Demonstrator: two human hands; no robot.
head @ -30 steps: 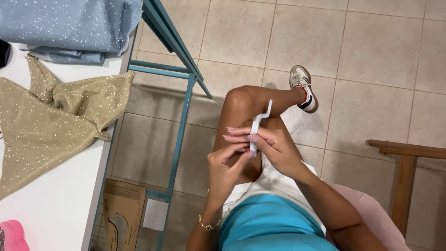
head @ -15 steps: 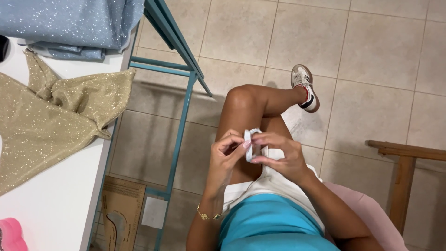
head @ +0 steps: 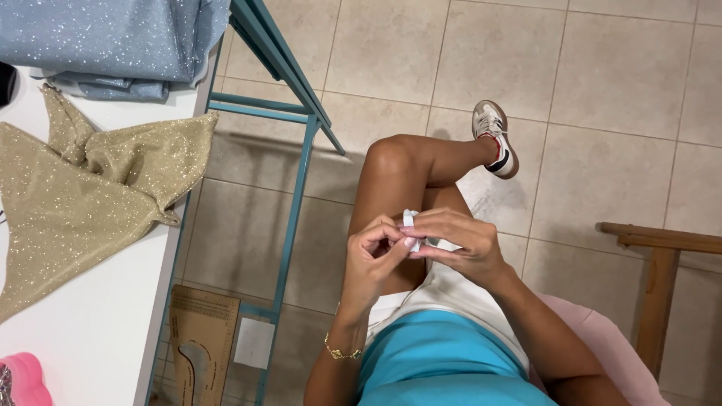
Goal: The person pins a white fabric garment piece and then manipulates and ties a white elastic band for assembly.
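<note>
- At the far left a white table [head: 98, 331] carries a gold glittery fabric [head: 83, 195] spread loosely, with a folded blue sparkly fabric [head: 113, 37] at the table's far end and a pink object [head: 22, 376] at its near corner.
- Just beside the table's edge runs a teal metal frame [head: 293, 195], and a brown cardboard pattern piece [head: 199, 342] leans low against it on the tiled floor [head: 602, 75].
- The left hand [head: 376, 256] is raised over the crossed thigh, wrist bent, a gold bracelet [head: 342, 352] on the forearm; its fingers curl in and pinch the near side of a small white strip [head: 410, 219], so it is closed on that piece.
- The white strip sits between the two hands above the lap, only its top end showing above the fingertips; what kind of material it is cannot be told.
- The right hand [head: 459, 244] lies over the strip from the other side, fingers folded around it and thumb pressed in, also gripping it.
- By my reading, the step in hand is folding or rolling this strip small; the next move would call for a steady pinch from both hands so it does not spring open.
- Further right, a sneaker [head: 492, 135] marks the crossed foot, and a wooden stool [head: 662, 256] stands well apart.
</note>
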